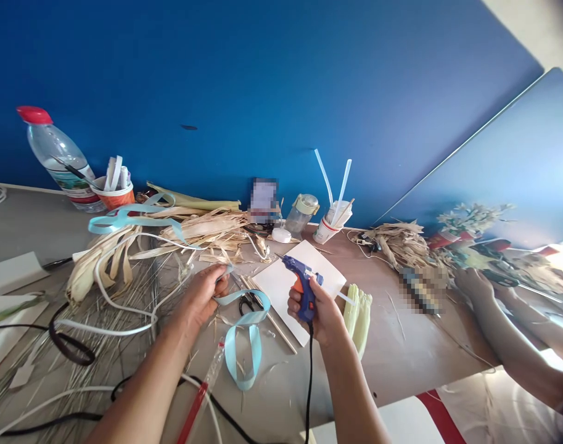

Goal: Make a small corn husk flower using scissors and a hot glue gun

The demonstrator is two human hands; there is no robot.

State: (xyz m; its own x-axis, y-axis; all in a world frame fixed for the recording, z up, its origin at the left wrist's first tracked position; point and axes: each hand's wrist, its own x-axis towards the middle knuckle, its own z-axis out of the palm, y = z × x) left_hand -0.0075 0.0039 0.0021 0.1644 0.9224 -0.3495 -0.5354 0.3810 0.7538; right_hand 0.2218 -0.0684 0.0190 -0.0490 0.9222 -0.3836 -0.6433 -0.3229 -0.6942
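Observation:
My right hand (319,311) is wrapped round a blue glue gun (304,280) whose nozzle points up and left. A black cord hangs from the gun's handle, and a white glue stick (346,298) sticks out at its rear. Pinched in my left hand (206,290) is a light blue ribbon (246,320), which loops down to the table. What else lies between those fingertips is too small to make out. Beneath the gun is a white sheet (290,274), with thin sticks (276,324) along its left edge. Dark scissor handles (250,303) show partly behind the ribbon.
Dried corn husks (202,231) and wire stems cover the left side, crossed by white and black cables. A bottle (61,160), paper cups (328,227) and a jar (302,213) stand against the blue partition (263,92). Green husks (362,314) lie right; another person's hands (475,287) are beyond.

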